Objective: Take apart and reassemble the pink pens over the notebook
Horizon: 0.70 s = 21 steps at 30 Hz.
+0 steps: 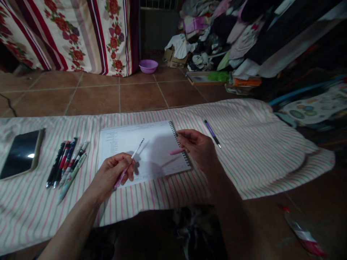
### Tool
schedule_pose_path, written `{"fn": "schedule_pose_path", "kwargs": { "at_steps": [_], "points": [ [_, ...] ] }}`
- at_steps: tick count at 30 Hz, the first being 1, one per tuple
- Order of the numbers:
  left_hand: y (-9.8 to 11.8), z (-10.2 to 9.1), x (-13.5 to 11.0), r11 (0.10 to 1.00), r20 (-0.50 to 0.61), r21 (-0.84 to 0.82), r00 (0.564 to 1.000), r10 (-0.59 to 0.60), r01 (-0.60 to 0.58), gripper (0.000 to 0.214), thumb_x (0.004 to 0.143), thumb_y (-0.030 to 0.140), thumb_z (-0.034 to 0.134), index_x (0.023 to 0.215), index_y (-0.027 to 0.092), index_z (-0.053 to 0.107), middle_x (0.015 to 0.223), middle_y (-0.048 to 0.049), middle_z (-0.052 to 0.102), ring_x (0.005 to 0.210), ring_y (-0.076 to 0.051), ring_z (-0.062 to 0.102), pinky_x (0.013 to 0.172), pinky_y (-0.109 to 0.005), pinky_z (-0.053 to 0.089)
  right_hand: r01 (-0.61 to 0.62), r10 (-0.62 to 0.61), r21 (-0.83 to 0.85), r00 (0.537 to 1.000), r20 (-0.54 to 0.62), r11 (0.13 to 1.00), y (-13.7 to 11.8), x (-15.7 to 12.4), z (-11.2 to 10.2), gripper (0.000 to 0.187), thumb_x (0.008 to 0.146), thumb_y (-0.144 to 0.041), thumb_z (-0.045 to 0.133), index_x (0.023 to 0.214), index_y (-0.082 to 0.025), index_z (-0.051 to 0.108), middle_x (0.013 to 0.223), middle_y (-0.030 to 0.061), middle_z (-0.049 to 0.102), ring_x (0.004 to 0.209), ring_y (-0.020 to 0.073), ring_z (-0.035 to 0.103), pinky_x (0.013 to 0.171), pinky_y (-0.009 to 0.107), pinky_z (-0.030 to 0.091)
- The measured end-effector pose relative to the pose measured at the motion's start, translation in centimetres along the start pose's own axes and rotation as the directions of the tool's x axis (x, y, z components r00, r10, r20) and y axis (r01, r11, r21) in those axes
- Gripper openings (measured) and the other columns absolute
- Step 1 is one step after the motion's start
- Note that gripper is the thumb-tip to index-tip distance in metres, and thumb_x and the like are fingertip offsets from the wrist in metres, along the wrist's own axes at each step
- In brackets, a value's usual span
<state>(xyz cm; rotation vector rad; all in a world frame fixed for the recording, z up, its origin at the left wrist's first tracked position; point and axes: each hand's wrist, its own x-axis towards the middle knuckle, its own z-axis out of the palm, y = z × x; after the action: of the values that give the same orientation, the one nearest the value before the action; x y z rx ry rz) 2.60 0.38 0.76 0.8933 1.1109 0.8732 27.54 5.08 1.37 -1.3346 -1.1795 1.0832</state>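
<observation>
My left hand [115, 169] is closed around a disassembled pink pen [119, 178], with a thin white refill [137, 148] sticking up out of it, dark at its upper end. On the other side, my right hand [200, 147] pinches a pink pen barrel [176, 151] that points left. The two pieces are apart. Beneath both hands lies a spiral notebook [148, 135], its page mostly white with printed lines at the left and the wire binding on the right. A purple and black pen [213, 134] rests just beyond my right hand.
Several pens [67, 162] lie grouped at the left, beside a dark-screened phone [21, 153]. Everything rests on a striped cloth [249, 144]. Farther off are a purple basin [148, 66] on the tiled floor, a flowered curtain [81, 36] and piled clothes [197, 23].
</observation>
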Motion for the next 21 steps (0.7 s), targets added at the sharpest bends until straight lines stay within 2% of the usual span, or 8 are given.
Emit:
{"fn": "schedule_pose_path", "kwargs": {
  "at_steps": [3, 5, 7, 10, 14, 18, 21],
  "points": [
    [0.0, 0.1, 0.0, 1.0, 0.006, -0.009, 1.0, 0.0, 0.0, 0.023, 0.081, 0.034, 0.056, 0.071, 0.013, 0.059, 0.05, -0.0001, 0.06, 0.036, -0.003, 0.036, 0.039, -0.017, 0.025, 0.129, -0.141, -0.281, 0.99, -0.023, 0.951, 0.5, -0.3, -1.3, 0.018, 0.072, -0.032, 0.066, 0.086, -0.02, 0.067, 0.073, 0.0021, 0.062, 0.063, 0.0149, 0.059, 0.055, 0.029, 0.052],
    [-0.1, 0.2, 0.0, 1.0, 0.009, -0.018, 1.0, -0.009, 0.009, 0.023, 0.08, 0.034, 0.057, 0.071, 0.013, 0.059, 0.05, -0.0001, 0.06, 0.035, -0.003, 0.036, 0.039, -0.017, 0.025, 0.226, -0.224, -0.502, 0.972, 0.067, 0.835, 0.9, -0.4, -1.9, 0.019, 0.071, -0.027, 0.068, 0.088, -0.021, 0.069, 0.08, 0.0039, 0.062, 0.067, 0.0159, 0.059, 0.06, 0.03, 0.051],
    [-0.2, 0.2, 0.1, 1.0, 0.013, -0.023, 1.0, -0.015, 0.016, 0.023, 0.08, 0.035, 0.057, 0.072, 0.013, 0.059, 0.05, -0.0002, 0.06, 0.035, -0.003, 0.036, 0.039, -0.016, 0.025, 0.283, -0.24, -0.634, 0.958, 0.155, 0.72, 1.3, -0.5, -2.3, 0.019, 0.07, -0.025, 0.069, 0.089, -0.022, 0.07, 0.088, 0.0053, 0.061, 0.07, 0.0163, 0.059, 0.065, 0.032, 0.05],
    [-0.4, 0.2, 0.2, 1.0, 0.024, -0.021, 1.0, -0.011, 0.012, 0.024, 0.082, 0.035, 0.056, 0.072, 0.013, 0.06, 0.051, -0.0001, 0.061, 0.034, -0.001, 0.036, 0.04, -0.016, 0.026, 0.387, -0.273, -0.684, 0.922, 0.274, 0.619, 1.9, -0.5, -2.3, 0.017, 0.073, -0.026, 0.069, 0.089, -0.021, 0.071, 0.089, 0.006, 0.06, 0.08, 0.0194, 0.06, 0.072, 0.033, 0.05],
    [-0.6, 0.1, 0.4, 1.0, 0.024, -0.027, 1.0, -0.012, 0.013, 0.024, 0.082, 0.034, 0.055, 0.072, 0.014, 0.06, 0.05, 0.0003, 0.061, 0.033, -0.001, 0.037, 0.04, -0.017, 0.027, 0.468, -0.316, -0.728, 0.882, 0.349, 0.501, 2.7, -0.4, -2.1, 0.017, 0.073, -0.029, 0.07, 0.088, -0.021, 0.071, 0.09, 0.0074, 0.061, 0.088, 0.0222, 0.058, 0.077, 0.035, 0.048],
    [-0.4, 0.0, 0.3, 1.0, 0.018, -0.021, 1.0, -0.016, 0.016, 0.024, 0.082, 0.035, 0.056, 0.072, 0.013, 0.06, 0.05, 0.0, 0.061, 0.033, -0.001, 0.037, 0.039, -0.016, 0.026, 0.48, -0.289, -0.741, 0.876, 0.385, 0.469, 3.0, -0.1, -2.2, 0.015, 0.074, -0.035, 0.069, 0.081, -0.022, 0.07, 0.091, 0.007, 0.062, 0.089, 0.0227, 0.056, 0.077, 0.035, 0.046],
    [-0.2, 0.0, 0.2, 1.0, 0.005, -0.015, 1.0, -0.014, 0.014, 0.025, 0.081, 0.036, 0.057, 0.072, 0.013, 0.06, 0.051, -0.0003, 0.061, 0.034, -0.002, 0.038, 0.038, -0.016, 0.025, 0.496, -0.274, -0.72, 0.868, 0.414, 0.484, 2.4, -0.1, -2.1, 0.011, 0.078, -0.032, 0.065, 0.083, -0.022, 0.068, 0.09, 0.0059, 0.064, 0.09, 0.0225, 0.056, 0.078, 0.035, 0.045]
  ]
}}
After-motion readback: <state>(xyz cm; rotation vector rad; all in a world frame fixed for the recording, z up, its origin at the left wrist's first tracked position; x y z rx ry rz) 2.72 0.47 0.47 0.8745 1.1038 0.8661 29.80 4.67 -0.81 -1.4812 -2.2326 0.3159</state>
